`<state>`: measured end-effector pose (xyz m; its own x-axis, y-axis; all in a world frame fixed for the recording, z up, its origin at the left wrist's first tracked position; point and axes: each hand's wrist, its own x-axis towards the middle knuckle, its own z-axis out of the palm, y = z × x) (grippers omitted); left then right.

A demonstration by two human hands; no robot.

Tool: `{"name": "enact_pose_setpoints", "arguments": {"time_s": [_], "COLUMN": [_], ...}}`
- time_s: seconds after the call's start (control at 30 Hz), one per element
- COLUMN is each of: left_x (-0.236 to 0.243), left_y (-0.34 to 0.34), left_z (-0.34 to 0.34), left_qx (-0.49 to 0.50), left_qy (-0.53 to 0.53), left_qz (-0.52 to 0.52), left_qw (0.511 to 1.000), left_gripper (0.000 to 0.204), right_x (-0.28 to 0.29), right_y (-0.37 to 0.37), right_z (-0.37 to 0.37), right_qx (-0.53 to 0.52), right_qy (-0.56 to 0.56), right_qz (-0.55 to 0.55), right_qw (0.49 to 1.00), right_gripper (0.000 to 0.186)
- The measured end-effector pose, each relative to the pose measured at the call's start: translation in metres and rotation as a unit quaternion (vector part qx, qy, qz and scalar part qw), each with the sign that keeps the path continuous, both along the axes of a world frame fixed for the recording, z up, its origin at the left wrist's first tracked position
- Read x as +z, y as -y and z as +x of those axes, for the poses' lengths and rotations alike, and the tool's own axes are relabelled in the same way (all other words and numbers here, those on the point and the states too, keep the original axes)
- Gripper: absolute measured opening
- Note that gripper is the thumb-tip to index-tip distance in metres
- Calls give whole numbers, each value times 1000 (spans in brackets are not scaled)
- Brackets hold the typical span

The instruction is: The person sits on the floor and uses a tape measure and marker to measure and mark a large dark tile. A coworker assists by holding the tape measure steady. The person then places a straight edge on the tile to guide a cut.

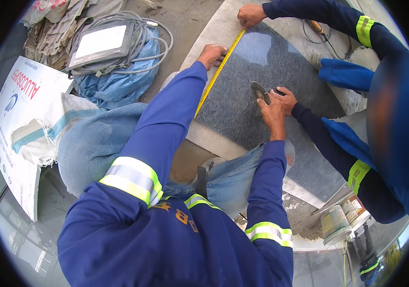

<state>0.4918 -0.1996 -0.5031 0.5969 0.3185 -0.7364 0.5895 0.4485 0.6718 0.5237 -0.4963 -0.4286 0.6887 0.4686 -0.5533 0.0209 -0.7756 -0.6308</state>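
Note:
My left hand (212,56) is at the left edge of a dark grey speckled stone slab (243,115), fingers bent and slightly apart, fingertips beside a yellow tape measure (219,75). The tape lies slantwise along that edge. Over the slab, my right hand (273,115) grips a dark, flat, blade-like piece (259,90) that points up and left. A co-worker's hand (287,99) is right beside it, with a small dark object (278,92) at its fingers. At the tape's far end, the co-worker's other hand (251,16) is closed on the tape.
Beyond my left arm, a floodlight (100,44) and coiled grey cable rest on blue plastic (118,86). A white printed panel (18,119) and a woven sack (66,115) are at the left. Buckets (334,225) stand lower right. The co-worker (396,124) crouches at the right.

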Motion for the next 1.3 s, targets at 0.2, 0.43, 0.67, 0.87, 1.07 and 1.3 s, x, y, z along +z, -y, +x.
{"name": "enact_pose_setpoints", "arguments": {"time_s": [0.2,0.43,0.67,0.87,1.07,1.3], "left_x": [-16,-4,6,-36,-47,3], "left_y": [-8,4,-1,-22,2,1], "left_z": [31,28,44,70,99,96], "left_qx": [-19,35,-48,-74,-94,-77], "left_qy": [-38,-12,-20,26,13,-62], "left_qz": [18,-10,41,166,269,56], "left_qw": [999,999,998,983,958,994], "left_gripper": [36,30,42,41,31,42], "right_x": [14,-47,-51,-65,-89,-64], "right_y": [-1,31,10,7,37,35], "right_z": [42,89,79,79,83,77], "right_qx": [162,124,50,-6,-50,-55], "right_qy": [-89,-177,-63,-94,-209,-155], "right_qz": [-24,50,146,165,175,168], "right_qw": [982,975,986,982,961,972], "right_gripper": [50,28,15,8,17,21]}}
